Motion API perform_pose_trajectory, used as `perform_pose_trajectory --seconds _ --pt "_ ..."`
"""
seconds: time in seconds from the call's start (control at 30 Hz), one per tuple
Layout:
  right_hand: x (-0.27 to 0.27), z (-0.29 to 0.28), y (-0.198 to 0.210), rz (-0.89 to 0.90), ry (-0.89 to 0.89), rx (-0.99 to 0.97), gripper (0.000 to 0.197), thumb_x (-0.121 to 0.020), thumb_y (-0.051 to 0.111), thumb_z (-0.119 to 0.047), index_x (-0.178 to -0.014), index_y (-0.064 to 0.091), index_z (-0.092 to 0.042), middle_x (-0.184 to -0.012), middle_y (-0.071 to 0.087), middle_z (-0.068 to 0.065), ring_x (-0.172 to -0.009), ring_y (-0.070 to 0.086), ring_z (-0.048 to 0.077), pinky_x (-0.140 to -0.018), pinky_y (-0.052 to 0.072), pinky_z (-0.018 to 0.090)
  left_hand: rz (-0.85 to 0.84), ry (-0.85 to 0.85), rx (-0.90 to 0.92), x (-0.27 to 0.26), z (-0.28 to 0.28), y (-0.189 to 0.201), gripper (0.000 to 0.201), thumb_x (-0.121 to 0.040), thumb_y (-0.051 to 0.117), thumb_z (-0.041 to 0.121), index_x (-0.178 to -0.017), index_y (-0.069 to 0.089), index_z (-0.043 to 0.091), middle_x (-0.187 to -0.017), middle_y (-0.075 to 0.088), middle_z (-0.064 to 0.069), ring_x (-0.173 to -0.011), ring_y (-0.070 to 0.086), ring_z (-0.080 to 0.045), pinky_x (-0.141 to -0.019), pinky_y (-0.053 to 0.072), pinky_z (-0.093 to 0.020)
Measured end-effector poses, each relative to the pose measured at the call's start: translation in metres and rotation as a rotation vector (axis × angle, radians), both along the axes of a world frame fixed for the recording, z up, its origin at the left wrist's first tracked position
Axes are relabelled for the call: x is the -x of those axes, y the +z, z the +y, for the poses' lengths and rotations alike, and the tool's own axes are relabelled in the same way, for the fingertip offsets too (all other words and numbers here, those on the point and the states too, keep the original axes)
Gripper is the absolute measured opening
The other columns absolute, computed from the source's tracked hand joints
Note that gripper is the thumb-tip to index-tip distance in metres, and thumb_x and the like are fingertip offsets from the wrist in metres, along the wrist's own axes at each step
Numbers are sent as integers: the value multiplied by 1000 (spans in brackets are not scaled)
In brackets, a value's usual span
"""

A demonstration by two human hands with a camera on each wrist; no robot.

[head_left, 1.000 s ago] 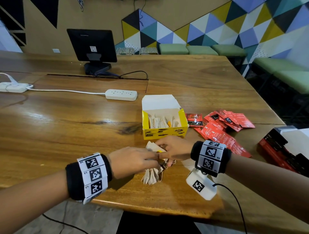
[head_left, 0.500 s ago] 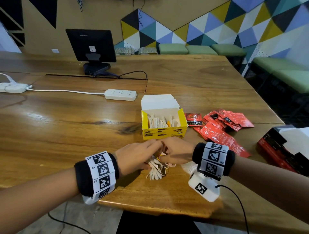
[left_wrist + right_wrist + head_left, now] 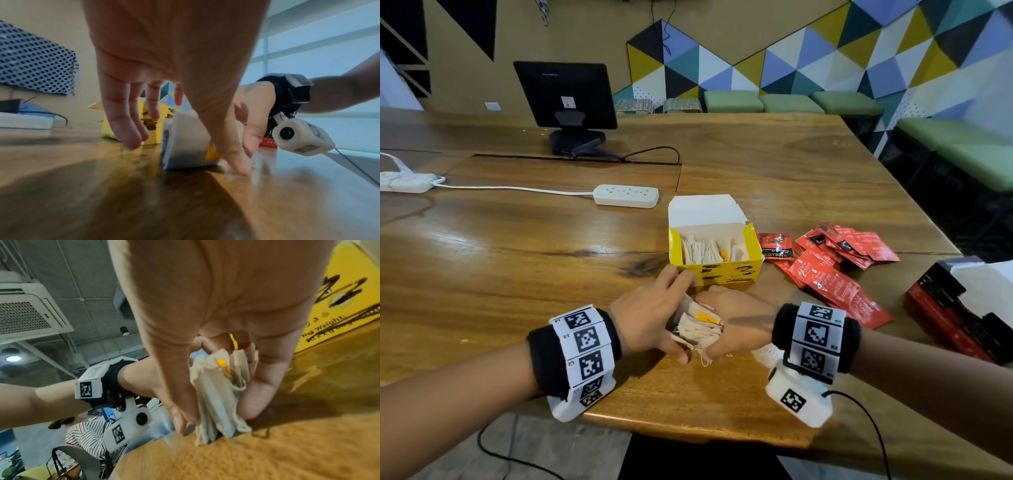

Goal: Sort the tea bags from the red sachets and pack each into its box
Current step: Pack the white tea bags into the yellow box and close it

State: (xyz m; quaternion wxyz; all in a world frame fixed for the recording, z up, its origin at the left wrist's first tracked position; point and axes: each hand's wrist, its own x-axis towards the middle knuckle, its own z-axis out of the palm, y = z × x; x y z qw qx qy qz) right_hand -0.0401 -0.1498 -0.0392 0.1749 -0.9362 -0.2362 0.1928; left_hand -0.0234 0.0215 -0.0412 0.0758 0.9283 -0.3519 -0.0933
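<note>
Some tea bags point(image 3: 705, 251) are boxed, one bundle point(image 3: 697, 329) is clasped between the left hand point(image 3: 650, 317) and right hand point(image 3: 739, 325), and the red sachets point(image 3: 832, 270) remain unpacked.

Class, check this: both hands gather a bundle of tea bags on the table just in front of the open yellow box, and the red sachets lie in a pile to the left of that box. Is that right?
Not quite. The red sachets lie to the right of the yellow box, not the left; the head view shows it. The rest holds: the left hand and right hand gather the tea bags on the table in front of the box.

Sachets point(image 3: 835, 263) lie right of the box point(image 3: 714, 253).
</note>
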Motion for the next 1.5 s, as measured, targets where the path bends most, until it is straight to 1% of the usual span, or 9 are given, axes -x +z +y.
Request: perform_pose_trajectory --seconds 0.17,0.3,0.53,0.77,0.97,1.1,1.33,1.43,1.5 --pt "-2 -3 5 -6 -25 -41 71 -68 79 -30 -129 48 -13 -120 58 2 -104 55 20 -86 44 29 234 125 105 -2 4 -4 97 -57 86 27 -133 26 23 -130 39 1 -116 46 -16 -95 44 -30" --pt "-3 -5 4 -46 -78 -38 83 -69 79 -26 -140 39 -14 -135 53 2 -120 51 18 -92 38 23 275 166 175 -4 -1 -5 93 -58 85 23 -134 31 20 -129 41 2 -111 45 -11 -89 40 -21" --pt "-3 -8 2 -48 -138 -146 72 -65 82 -25 -129 51 -19 -124 60 -4 -101 53 4 -66 32 4 281 211 187 -9 -2 -6 95 -56 87 28 -134 33 20 -122 41 1 -103 46 -10 -80 39 -19" --pt "-3 -8 5 -17 -99 -114 85 -58 86 -23 -130 43 -19 -119 51 1 -105 48 16 -89 43 29 270 192 200 -4 -4 -7 84 -58 85 30 -127 40 18 -119 49 0 -102 48 -12 -84 44 -28" --pt "3 -1 7 18 -22 21 97 -63 83 -37 -139 28 -11 -131 46 4 -115 48 21 -92 43 29 312 219 246 2 -11 -7 76 -66 81 27 -125 35 17 -108 58 0 -91 57 -14 -73 51 -30" --pt "5 0 4 -6 -53 19 67 -75 73 -33 -127 39 -9 -115 54 8 -99 54 22 -79 49 33 383 231 349 4 -13 -6 92 -66 81 18 -135 20 22 -99 62 -2 -88 64 -18 -76 55 -39" --pt "0 -10 4 -20 -72 -20 48 -84 64 -22 -121 37 -7 -104 50 4 -88 50 17 -70 41 27 371 219 498 4 -17 11 93 -71 78 19 -140 15 22 -94 61 2 -66 60 -2 -65 51 -25" --pt "-6 -24 16 -2 -115 -90 53 -88 61 -25 -130 33 -8 -104 55 -2 -86 53 12 -69 42 19 343 229 599 -4 -23 33 90 -72 77 22 -139 17 30 -111 52 5 -67 66 -17 -64 55 -27" --pt "-13 -38 26 19 -207 -162 66 -88 61 -28 -140 25 -11 -121 55 -2 -108 56 16 -87 47 25 342 247 697 -17 -26 47 77 -76 72 17 -135 24 28 -110 51 4 -71 66 -28 -63 56 -33"
